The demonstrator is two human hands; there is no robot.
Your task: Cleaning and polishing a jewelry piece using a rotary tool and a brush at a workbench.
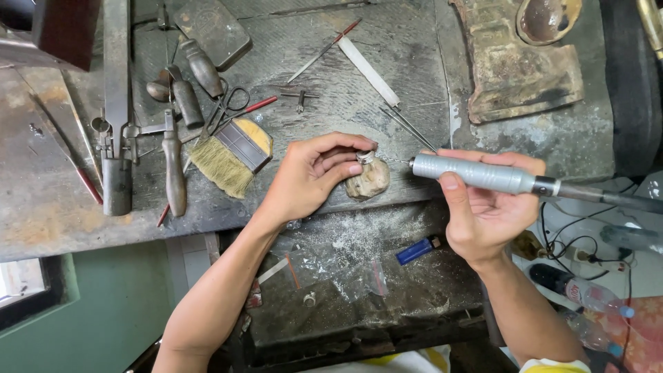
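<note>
Ring (365, 157) pinched in left hand (311, 173) fingers, right hand (483, 207) fingers closed round grey rotary handpiece (476, 173).

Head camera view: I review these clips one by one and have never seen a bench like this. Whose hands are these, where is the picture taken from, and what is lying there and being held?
There is one picture, taken from a camera on the person's head, looking down at a worn workbench.

Both bare hands belong to that person. The left hand pinches a small silvery piece against a rounded wooden peg at the bench edge. The right hand grips a grey rotary handpiece like a pen, its thin bit pointing at the piece.

On the bench lie a flat brush, wooden-handled tools, scissors and flat files. A dusty tray below holds a blue lighter.
</note>
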